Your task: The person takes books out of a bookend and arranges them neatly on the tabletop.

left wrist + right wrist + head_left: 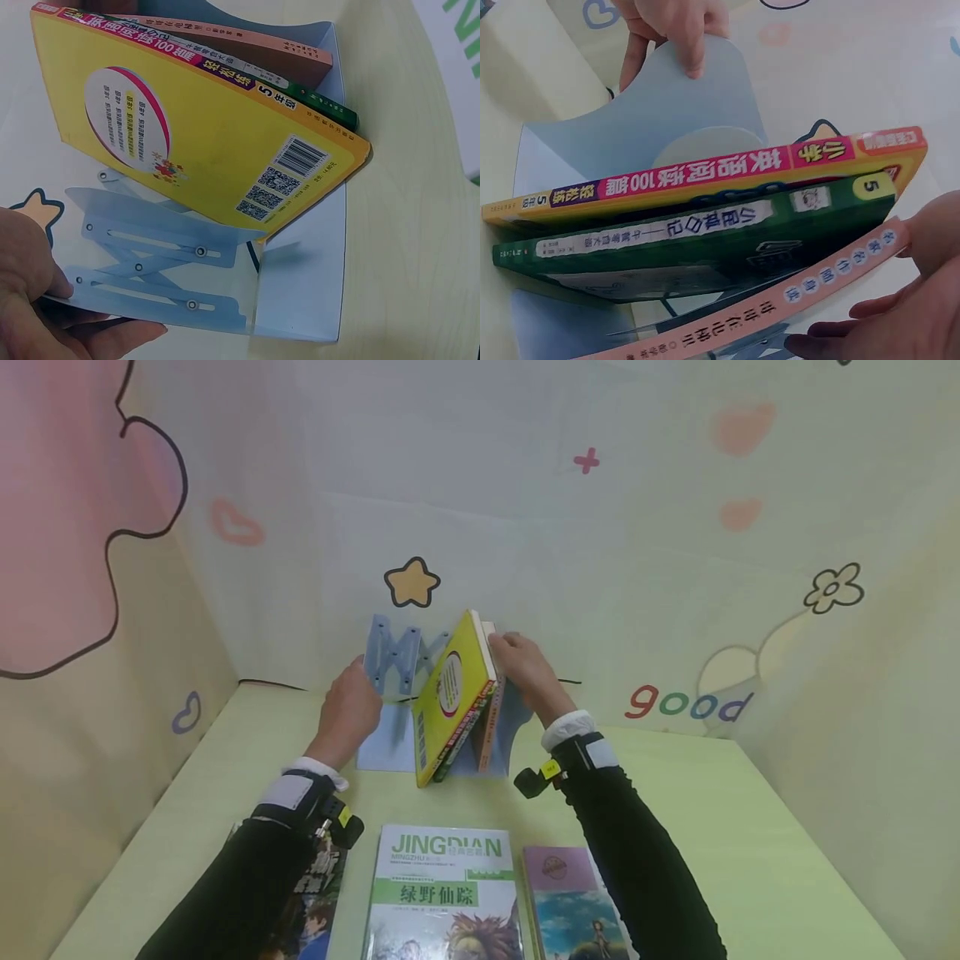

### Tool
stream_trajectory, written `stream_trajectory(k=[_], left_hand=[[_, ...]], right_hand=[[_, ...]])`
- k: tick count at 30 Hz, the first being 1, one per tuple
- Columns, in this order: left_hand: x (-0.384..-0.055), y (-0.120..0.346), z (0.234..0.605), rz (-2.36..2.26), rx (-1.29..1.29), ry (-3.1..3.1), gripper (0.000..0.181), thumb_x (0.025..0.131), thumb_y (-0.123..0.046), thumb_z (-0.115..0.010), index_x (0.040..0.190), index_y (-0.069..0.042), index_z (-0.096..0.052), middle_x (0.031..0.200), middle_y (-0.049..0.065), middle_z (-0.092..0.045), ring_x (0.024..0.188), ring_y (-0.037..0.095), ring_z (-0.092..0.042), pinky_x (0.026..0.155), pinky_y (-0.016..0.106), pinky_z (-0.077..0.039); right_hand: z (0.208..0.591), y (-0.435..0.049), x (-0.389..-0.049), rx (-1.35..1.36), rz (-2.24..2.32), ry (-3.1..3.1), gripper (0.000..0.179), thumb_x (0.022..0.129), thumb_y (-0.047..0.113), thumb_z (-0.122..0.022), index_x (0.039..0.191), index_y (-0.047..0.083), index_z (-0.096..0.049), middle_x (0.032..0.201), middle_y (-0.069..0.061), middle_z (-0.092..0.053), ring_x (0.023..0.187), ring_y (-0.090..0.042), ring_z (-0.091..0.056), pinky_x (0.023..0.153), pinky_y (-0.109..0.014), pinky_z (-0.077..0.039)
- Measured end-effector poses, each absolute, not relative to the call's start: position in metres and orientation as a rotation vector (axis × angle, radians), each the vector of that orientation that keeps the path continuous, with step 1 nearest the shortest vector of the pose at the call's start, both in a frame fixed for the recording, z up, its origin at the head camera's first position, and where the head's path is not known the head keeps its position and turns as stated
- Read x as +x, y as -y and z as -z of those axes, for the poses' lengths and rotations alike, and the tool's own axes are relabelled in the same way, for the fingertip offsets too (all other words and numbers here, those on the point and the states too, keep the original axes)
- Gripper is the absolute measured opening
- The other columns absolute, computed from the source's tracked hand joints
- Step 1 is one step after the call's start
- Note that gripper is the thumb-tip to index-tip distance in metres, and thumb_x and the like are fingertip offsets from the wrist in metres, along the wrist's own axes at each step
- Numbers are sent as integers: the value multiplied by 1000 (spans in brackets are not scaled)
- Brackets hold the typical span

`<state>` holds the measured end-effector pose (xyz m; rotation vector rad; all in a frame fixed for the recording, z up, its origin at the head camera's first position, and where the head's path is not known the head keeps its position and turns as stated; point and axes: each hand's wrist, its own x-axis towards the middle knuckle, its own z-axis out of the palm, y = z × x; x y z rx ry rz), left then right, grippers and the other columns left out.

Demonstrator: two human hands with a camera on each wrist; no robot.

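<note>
A light blue expandable metal bookend [150, 307] with crisscross slats stands near the back of the table. My left hand [348, 714] grips its left end plate, thumb on one face and fingers on the other. Inside it a yellow book [450, 697] leans to the right, its lower front corner jutting forward. Beside that leans a thicker green book [705, 225], then a thin pink-spined book [795, 296] next to the right end plate. My right hand [528, 677] holds the top end of the pink-spined book between thumb and fingers; the thumb is partly hidden behind it.
Nearer me lie a white-and-green book [442, 893], a pink-and-blue book [573, 902] and, partly under my left forearm, a dark illustrated book [315, 902]. A printed cloth wall [510, 527] rises right behind the bookend, with side walls left and right.
</note>
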<state>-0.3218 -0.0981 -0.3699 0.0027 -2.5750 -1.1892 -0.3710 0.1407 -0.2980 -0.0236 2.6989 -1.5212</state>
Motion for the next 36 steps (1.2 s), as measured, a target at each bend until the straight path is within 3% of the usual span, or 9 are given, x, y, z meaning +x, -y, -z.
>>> stream_trajectory(k=[6, 16, 20, 26, 29, 33, 36], left_hand=[[-321, 94, 368, 1196, 5, 2568, 38, 104, -1, -41, 140, 8, -49, 121, 28, -65, 103, 42, -66, 76, 56, -56], [-321, 93, 368, 1177, 11, 2568, 37, 101, 1, -46, 137, 8, -50, 123, 28, -64, 107, 42, -65, 82, 56, -56], [-322, 94, 368, 1172, -2, 2573, 38, 101, 2, -47, 138, 9, -50, 121, 28, -64, 105, 43, -66, 79, 56, -56], [-322, 95, 368, 1157, -1, 2572, 39, 100, 3, -47, 137, 10, -49, 119, 29, -64, 104, 45, -65, 77, 57, -56], [-322, 96, 370, 1155, -9, 2561, 38, 99, 3, -47, 137, 10, -50, 119, 29, -64, 104, 45, -65, 78, 58, -56], [-322, 97, 371, 1164, -12, 2556, 39, 100, 2, -46, 138, 10, -49, 120, 30, -64, 105, 46, -65, 78, 58, -56], [-321, 97, 371, 1174, -14, 2557, 39, 100, 2, -46, 139, 10, -49, 121, 30, -64, 105, 46, -65, 78, 58, -56]], right_hand=[[304, -147, -370, -70, 1572, -2635, 48, 107, 52, -48, 126, 11, -60, 92, -11, -59, 78, -24, -63, 97, -56, -49], [304, -153, -355, -231, 1583, -2659, 45, 108, 48, -46, 126, 9, -59, 97, -12, -59, 84, -23, -61, 82, -43, -52], [306, -157, -348, -308, 1537, -2708, 47, 108, 49, -45, 132, 11, -58, 104, -13, -61, 95, -27, -62, 87, -45, -53], [309, -164, -338, -363, 1529, -2707, 55, 109, 49, -45, 150, 13, -50, 127, -13, -60, 117, -31, -57, 106, -54, -47], [311, -166, -334, -398, 1554, -2708, 53, 109, 45, -45, 146, 8, -53, 127, -15, -60, 119, -31, -56, 107, -53, -46], [315, -170, -327, -451, 1525, -2786, 48, 110, 42, -45, 138, 6, -58, 126, -15, -62, 114, -30, -59, 101, -49, -51], [319, -175, -319, -495, 1481, -2863, 44, 111, 39, -44, 133, 5, -59, 114, -13, -62, 98, -26, -60, 86, -39, -54]])
